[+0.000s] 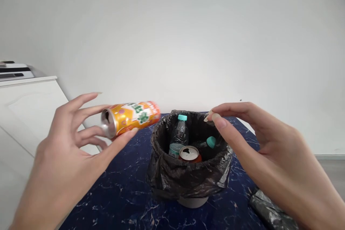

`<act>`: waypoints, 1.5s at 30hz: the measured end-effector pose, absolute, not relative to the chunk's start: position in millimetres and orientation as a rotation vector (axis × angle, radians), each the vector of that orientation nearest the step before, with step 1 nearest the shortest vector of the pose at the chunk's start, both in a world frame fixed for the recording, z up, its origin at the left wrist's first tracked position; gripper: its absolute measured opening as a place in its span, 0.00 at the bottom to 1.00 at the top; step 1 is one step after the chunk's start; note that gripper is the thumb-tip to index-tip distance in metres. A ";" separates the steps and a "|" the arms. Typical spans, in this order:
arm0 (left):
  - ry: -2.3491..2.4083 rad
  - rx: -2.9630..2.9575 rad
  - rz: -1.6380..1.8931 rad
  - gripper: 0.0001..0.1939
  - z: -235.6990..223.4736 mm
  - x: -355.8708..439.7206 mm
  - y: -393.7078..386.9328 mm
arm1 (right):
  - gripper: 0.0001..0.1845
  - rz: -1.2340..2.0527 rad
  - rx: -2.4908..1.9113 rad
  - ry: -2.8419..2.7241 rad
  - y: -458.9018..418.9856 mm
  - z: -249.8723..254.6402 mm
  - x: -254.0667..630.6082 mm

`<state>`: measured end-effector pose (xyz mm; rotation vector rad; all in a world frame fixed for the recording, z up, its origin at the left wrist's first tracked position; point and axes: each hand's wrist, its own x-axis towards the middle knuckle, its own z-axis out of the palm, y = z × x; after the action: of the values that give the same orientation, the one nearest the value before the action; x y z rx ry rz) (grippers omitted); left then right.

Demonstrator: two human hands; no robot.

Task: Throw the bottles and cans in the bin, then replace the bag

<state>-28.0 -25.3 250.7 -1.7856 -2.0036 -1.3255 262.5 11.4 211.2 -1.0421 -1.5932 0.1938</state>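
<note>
My left hand (72, 140) holds an orange drink can (130, 118) on its side, thumb below and fingers behind it, its opened top facing left. The can hangs just left of a small bin lined with a black bag (188, 174). Inside the bin stand a clear bottle with a teal cap (180, 134), a second teal-capped bottle (210, 142) and an opened can (189, 153). My right hand (258, 143) hovers over the bin's right rim with thumb and forefinger pinched together at the bag's far edge; what they grip is unclear.
The bin stands on a dark blue marbled table (121, 194). A crumpled black bag (269, 212) lies at the table's right front. A white cabinet (29, 104) stands to the left, with a white wall behind.
</note>
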 end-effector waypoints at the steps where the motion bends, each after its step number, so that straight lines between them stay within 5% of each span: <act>1: -2.004 -1.805 -1.401 0.48 255.6 -11.9 -23.1 | 0.11 0.202 -1.038 -1.589 13.3 211.4 263.4; 19: -1.855 -2.439 -1.022 0.44 226.0 55.1 42.2 | 0.09 0.225 -1.027 -1.564 27.1 214.6 275.9; 24: -1.727 -2.350 -1.388 0.22 228.3 48.9 37.3 | 0.08 0.230 -1.025 -1.598 33.2 212.4 274.0; 28: -1.675 -2.215 -1.555 0.17 232.6 43.8 29.5 | 0.08 0.253 -1.040 -1.593 36.3 207.6 267.3; 45: -2.280 -2.389 -1.382 0.35 178.8 -42.0 83.3 | 0.23 0.610 -1.076 -1.335 88.8 171.7 258.8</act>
<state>-42.0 83.3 178.8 -2.3886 -2.2803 -1.3822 258.8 88.8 171.7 -1.0758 -1.3350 0.6102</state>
